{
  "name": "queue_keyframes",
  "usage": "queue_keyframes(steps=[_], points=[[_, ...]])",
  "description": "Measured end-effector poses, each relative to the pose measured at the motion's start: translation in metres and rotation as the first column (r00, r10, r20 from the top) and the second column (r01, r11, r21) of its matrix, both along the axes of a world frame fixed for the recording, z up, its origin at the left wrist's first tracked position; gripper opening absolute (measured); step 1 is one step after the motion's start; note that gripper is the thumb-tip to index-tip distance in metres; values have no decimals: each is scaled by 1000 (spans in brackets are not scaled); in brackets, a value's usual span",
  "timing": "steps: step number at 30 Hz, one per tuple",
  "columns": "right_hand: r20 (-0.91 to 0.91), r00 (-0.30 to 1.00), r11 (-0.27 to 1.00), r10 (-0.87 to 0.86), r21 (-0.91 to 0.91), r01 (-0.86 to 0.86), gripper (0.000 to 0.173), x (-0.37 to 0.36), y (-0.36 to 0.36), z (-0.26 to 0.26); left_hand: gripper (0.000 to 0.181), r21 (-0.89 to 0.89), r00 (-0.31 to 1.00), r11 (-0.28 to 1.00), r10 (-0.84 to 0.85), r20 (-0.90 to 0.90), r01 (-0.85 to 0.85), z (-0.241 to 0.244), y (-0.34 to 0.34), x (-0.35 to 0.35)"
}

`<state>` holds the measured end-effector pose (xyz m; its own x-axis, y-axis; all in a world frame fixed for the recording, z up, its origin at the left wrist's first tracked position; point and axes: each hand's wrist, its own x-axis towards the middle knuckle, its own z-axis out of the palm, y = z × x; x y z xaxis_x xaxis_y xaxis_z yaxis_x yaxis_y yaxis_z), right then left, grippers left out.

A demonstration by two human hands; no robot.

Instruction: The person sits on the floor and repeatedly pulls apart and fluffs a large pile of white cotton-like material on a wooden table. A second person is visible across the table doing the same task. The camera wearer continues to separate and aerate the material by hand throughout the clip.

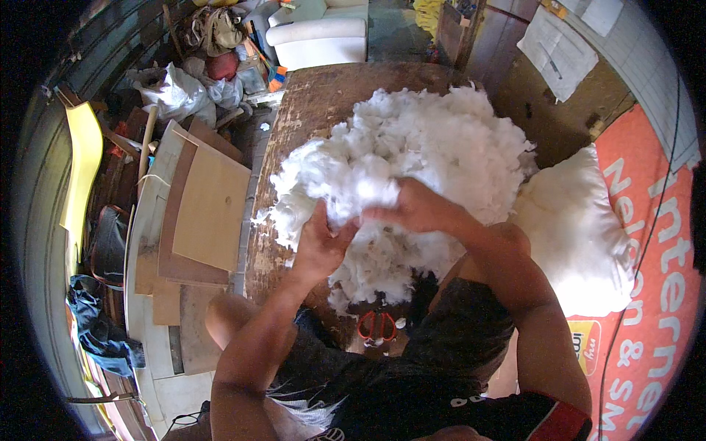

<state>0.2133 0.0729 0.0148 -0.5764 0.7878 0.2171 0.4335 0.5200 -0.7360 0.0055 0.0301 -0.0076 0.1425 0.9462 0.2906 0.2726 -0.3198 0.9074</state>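
Note:
A large heap of white fluffy fiber stuffing (441,143) lies on a worn brown wooden tabletop (309,93) in front of me. Both hands work at its near left part. My left hand (324,242) has its thumb and fingers around a tuft of the fiber. My right hand (411,206), slightly blurred, has its fingers in the same fluff, close to the left fingertips. Between my legs, red-handled scissors (377,326) lie on the wood, their blades hidden. A stuffed white pillow (573,237) rests to the right of the heap.
Flat wooden boards (212,206) lean at the left, near dark blue cloth (105,331). White plastic sacks (176,91) and a small broom (277,77) are at the back left. A white sofa (320,41) stands beyond the table. A red printed banner (662,275) spreads at the right.

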Motion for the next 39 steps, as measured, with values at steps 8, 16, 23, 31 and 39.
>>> queue_keyframes(steps=[8, 16, 23, 31, 39], points=[[111, 938, 933, -329, 193, 305, 38, 12, 25, -11, 19, 35, 987, 999, -26, 157, 21, -3, 1, -1], [234, 958, 986, -166, 66, 154, 38, -7, -1, -18, 24, -4, 965, 986, -160, 209, 165, 0, -4, 1], [31, 868, 868, -496, 35, 495, 37, 27, 32, -7, 26, 20, 946, 993, -115, 302, 114, 2, 0, 0], [10, 997, 987, -79, -142, 80, 42, -14, -4, -11, 27, 99, 985, 995, -14, -173, 31, -5, 1, 1], [38, 928, 926, -371, 90, 367, 28, 10, 24, -1, 22, 17, 1000, 1000, -16, 19, 16, -6, 3, -3]])
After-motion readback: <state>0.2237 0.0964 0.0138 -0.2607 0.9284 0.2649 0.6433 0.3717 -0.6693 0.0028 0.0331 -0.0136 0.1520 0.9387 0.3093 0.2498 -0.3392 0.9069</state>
